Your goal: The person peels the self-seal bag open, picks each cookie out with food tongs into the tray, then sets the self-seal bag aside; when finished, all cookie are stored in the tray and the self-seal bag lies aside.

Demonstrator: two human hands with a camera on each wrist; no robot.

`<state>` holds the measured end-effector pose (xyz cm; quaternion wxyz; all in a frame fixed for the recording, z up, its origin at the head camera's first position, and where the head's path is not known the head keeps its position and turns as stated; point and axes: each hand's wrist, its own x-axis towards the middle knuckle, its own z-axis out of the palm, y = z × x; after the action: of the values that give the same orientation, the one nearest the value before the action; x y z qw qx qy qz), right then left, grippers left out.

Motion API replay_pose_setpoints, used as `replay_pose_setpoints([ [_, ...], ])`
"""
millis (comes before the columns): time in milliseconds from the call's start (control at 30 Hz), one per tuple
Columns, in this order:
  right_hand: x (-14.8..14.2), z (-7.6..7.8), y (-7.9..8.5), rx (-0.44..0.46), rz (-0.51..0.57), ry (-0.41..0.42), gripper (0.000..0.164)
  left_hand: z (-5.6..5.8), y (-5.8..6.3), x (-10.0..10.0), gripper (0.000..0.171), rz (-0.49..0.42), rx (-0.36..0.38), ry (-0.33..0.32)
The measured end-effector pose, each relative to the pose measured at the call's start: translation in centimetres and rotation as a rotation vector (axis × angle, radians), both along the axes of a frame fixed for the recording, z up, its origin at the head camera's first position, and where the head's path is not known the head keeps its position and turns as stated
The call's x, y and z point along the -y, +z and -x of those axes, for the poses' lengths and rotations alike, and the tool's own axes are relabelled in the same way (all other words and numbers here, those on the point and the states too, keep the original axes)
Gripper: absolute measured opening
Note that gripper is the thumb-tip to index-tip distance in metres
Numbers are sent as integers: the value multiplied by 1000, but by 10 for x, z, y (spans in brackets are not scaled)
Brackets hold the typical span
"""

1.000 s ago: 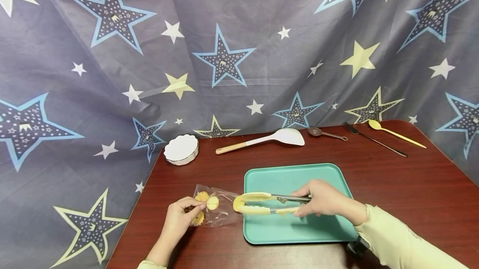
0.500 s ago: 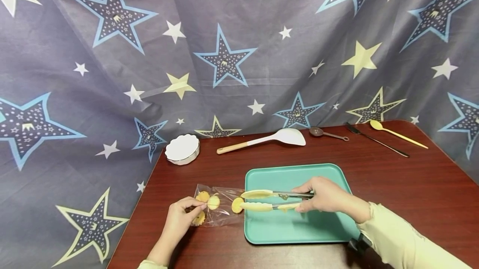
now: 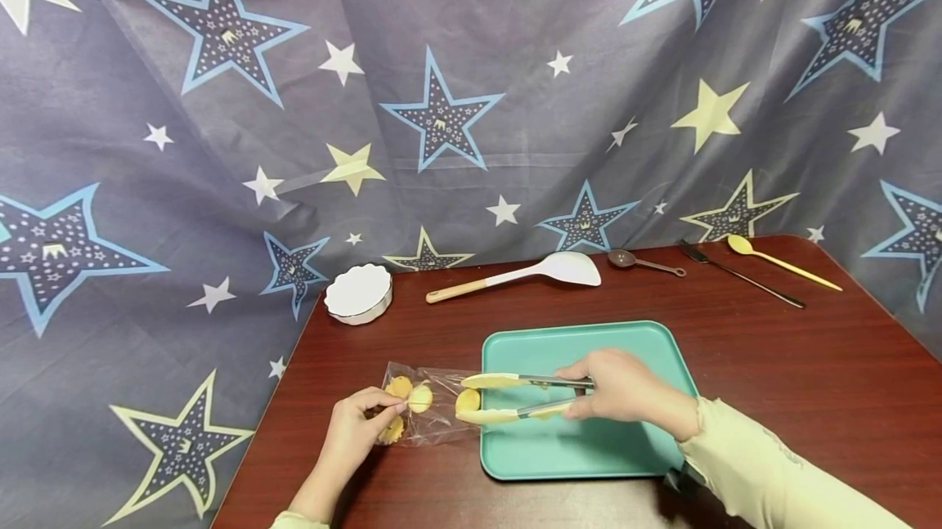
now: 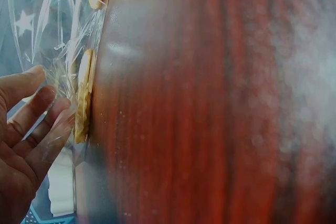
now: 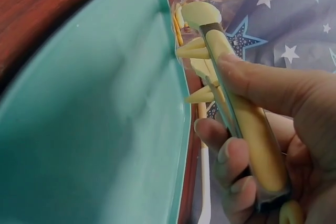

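Left of the tray (image 3: 545, 451), your left hand (image 3: 355, 424) pinches the clear bag (image 3: 439, 424) of cookies (image 3: 420, 398); your right grips the tongs (image 3: 508, 380) across its edge, tips apart, one cookie showing between.

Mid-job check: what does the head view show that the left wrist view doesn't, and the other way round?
Only the head view: the right hand holding the tongs, plus the tray, spatula, measuring spoon, yellow spoon and black utensil.

Only the left wrist view: the palm side of the left hand, and cookies seen edge-on.

Both: the left hand at the clear bag, cookies, the bowl (only partly in the left wrist view), the table and the star curtain.
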<state>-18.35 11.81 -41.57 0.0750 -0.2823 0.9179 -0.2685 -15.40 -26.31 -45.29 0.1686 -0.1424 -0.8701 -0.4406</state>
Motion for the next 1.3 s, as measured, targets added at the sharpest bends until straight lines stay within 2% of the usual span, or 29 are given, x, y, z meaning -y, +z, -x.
replay_pose_setpoints([
  [167,12,0,1,-48,-48,-10,52,1,-2,1,10,-1,-19,-12],
  [533,27,2,2,-80,-92,-12,52,0,-2,1,11,13,-31,-7],
  [1000,31,5,7,-57,-156,-45,50,0,-2,2,10,2,-11,-8],
  [1300,32,4,9,-78,-166,-26,46,-1,-2,2,10,3,-10,-2],
])
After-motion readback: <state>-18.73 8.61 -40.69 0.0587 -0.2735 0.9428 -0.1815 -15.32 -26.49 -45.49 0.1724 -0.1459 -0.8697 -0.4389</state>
